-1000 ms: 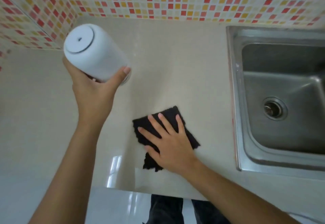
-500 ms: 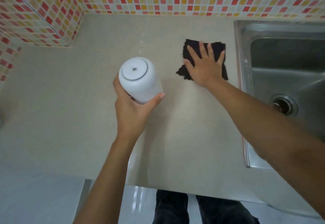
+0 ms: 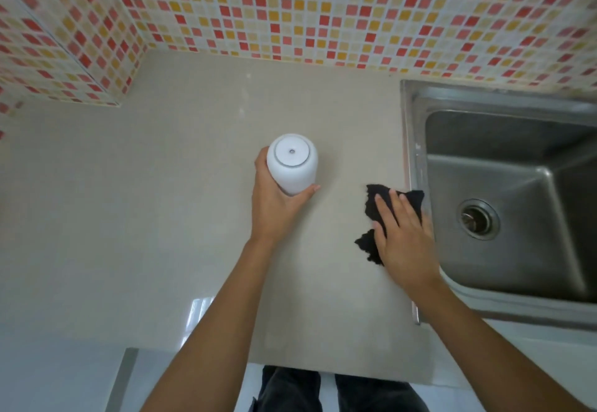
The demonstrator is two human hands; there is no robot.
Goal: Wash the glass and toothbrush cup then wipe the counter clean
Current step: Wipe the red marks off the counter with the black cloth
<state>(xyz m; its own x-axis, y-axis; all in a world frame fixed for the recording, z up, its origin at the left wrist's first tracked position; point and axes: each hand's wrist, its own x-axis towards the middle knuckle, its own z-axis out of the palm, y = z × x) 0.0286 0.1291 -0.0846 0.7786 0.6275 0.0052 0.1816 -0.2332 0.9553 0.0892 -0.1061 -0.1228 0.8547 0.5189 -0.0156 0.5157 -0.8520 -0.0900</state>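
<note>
My left hand (image 3: 274,208) grips a white toothbrush cup (image 3: 292,163) and holds it upside down above the beige counter (image 3: 161,217), its flat base facing me. My right hand (image 3: 403,237) lies flat, fingers spread, pressing a black cloth (image 3: 376,208) onto the counter right beside the sink's left rim. The cloth is crumpled and partly hidden under my palm. No glass is in view.
A stainless steel sink (image 3: 416,166) with a round drain (image 3: 478,219) fills the right side. Mosaic tile walls (image 3: 290,7) in red, orange and cream close the back and the left corner. The counter's front edge runs near my legs (image 3: 323,389).
My right hand has slid the black cloth from the back of the counter toward me along the sink's rim. The cup stays held in my left hand, upside down.
</note>
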